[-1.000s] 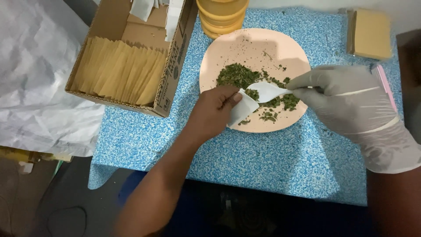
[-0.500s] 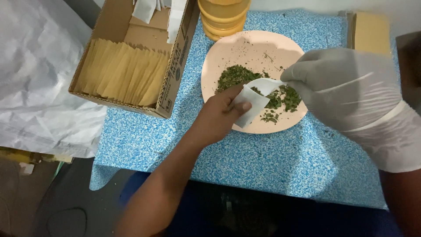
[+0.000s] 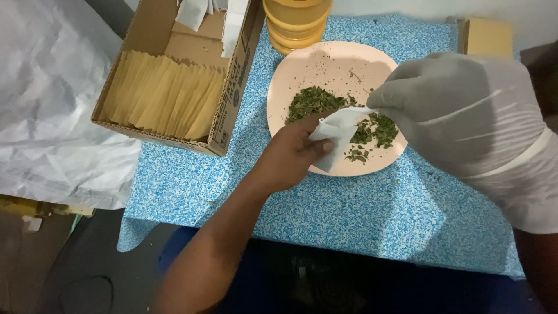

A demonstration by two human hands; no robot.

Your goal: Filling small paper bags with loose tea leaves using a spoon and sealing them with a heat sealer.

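Note:
My bare left hand (image 3: 289, 156) pinches a small white paper pouch (image 3: 336, 132) over the near edge of a pale pink plate (image 3: 325, 67). Loose dried green leaf (image 3: 314, 100) lies in a heap on the plate, with more crumbs beside the pouch. My right hand (image 3: 465, 110), in a white glove, hovers over the plate's right side with its fingertips at the pouch's open top. What those fingertips hold is hidden.
An open cardboard box (image 3: 232, 87) at the left holds a row of tan paper envelopes (image 3: 165, 99). Yellow stacked containers (image 3: 296, 23) stand behind the plate. A tan block (image 3: 488, 36) sits at the far right. Crumpled white sheeting (image 3: 52, 99) lies left of the blue speckled table (image 3: 360, 215).
My gloved right hand has moved closer and over the plate's right side, covering the white spoon it held a second ago. The left hand still holds the pouch, shifted slightly.

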